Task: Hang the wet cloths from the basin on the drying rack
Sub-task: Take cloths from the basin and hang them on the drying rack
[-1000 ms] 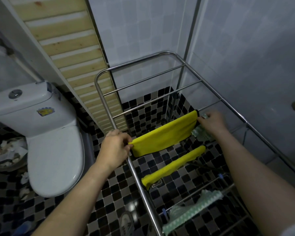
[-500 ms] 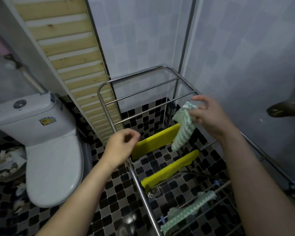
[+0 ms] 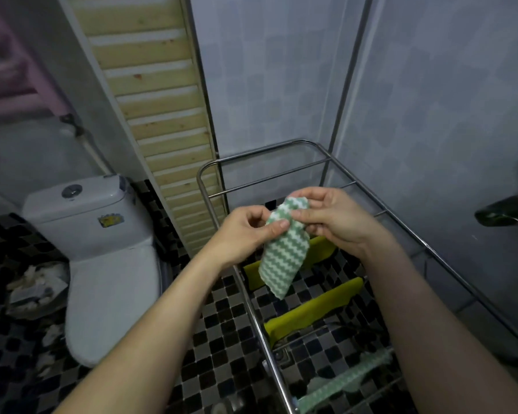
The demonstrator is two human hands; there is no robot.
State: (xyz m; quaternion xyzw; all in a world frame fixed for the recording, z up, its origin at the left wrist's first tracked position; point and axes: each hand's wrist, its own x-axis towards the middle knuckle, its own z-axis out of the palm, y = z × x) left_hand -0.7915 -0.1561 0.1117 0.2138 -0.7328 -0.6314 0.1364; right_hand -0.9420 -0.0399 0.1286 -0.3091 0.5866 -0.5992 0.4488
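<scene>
The left hand (image 3: 245, 231) and right hand (image 3: 335, 219) are pinching the top edge of the green-and-white zigzag cloth (image 3: 284, 255), which is dangling lengthwise below the fingertips, short of the steel-tube drying rack's (image 3: 266, 178) bare far rails.

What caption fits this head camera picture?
Left hand and right hand pinch a green zigzag cloth over the drying rack.

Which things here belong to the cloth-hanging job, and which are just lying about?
Job: green cloth pinched by left hand and right hand; drying rack; far yellow cloth, near yellow cloth and second green cloth already hung.
Lying about: toilet; slatted wooden panel; litter beside the toilet.
</scene>
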